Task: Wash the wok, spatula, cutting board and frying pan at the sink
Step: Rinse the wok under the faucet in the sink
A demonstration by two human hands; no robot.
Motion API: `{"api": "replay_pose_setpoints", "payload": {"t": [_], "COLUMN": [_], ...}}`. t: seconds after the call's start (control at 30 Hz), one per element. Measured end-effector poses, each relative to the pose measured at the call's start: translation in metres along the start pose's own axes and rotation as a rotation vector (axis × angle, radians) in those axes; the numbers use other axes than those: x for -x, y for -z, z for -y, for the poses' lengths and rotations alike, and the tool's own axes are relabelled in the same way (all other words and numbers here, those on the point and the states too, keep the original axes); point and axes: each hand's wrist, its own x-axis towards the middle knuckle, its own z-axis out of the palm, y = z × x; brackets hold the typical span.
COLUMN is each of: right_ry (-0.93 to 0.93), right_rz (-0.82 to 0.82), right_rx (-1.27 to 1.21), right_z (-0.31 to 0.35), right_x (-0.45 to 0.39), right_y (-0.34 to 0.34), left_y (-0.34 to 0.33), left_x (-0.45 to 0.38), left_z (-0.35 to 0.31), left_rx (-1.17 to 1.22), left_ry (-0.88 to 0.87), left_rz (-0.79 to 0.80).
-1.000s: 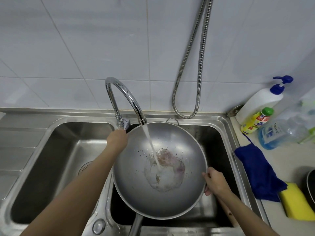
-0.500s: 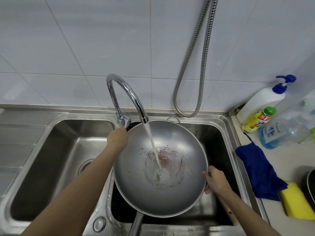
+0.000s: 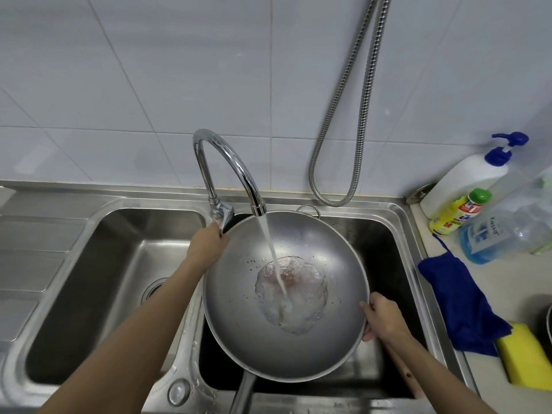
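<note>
Water (image 3: 273, 258) runs from the curved faucet (image 3: 230, 162) into the wok (image 3: 325, 348), which is held over the right basin of the steel sink (image 3: 400, 213). The wok is grey metal, round and deep, with small dark specks on its inner wall and a shallow pool of cloudy, slightly reddish water at the bottom. Its long handle (image 3: 243, 394) points toward the person, and a small loop handle (image 3: 307, 208) shows at the far rim.

The right hand (image 3: 383, 316) grips the wok's right rim, thumb inside and fingers under the edge. The left hand (image 3: 207, 242) is closed around the faucet lever (image 3: 224, 215), just beside the wok's left rim.

The wok fills nearly the whole right basin; only narrow dark gaps stay at the far right corner and along the near edge. The left basin (image 3: 98, 282) has wide open room, with its drain partly hidden behind the left forearm.

On the table at the right lie a blue cloth (image 3: 457, 297) and a yellow sponge (image 3: 525, 354), touching each other. Behind them stand a white pump bottle (image 3: 466, 180), a yellow bottle with green cap (image 3: 457, 213) and a clear bottle with blue liquid (image 3: 493, 234). A metal hose (image 3: 358, 115) hangs on the tiled wall.
</note>
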Motion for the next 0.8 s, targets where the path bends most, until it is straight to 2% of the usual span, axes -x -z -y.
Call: {"api": "replay_pose_setpoints", "payload": {"t": [0.3,0.57,0.73,0.8], "right_ry": [-0.004,-0.011,-0.011,-0.013], "right_rz": [-0.009,-0.012,0.002,0.009], "right_rx": [-0.023,-0.008,-0.022,-0.027], "right_z": [-0.002,-0.002,-0.001,0.000], "right_x": [-0.002,-0.002,0.000,0.000], "right_y": [0.000,0.000,0.001,0.002], "left_y": [0.004,0.002,0.017,0.028], "left_x": [0.004,0.010,0.020,0.016], "left_z": [0.001,0.000,-0.008,-0.012], "left_rx": [0.107,0.159,0.267,0.300], "left_ry": [0.012,0.026,-0.019,-0.059], "left_rz": [0.015,-0.037,-0.289,-0.339]}}
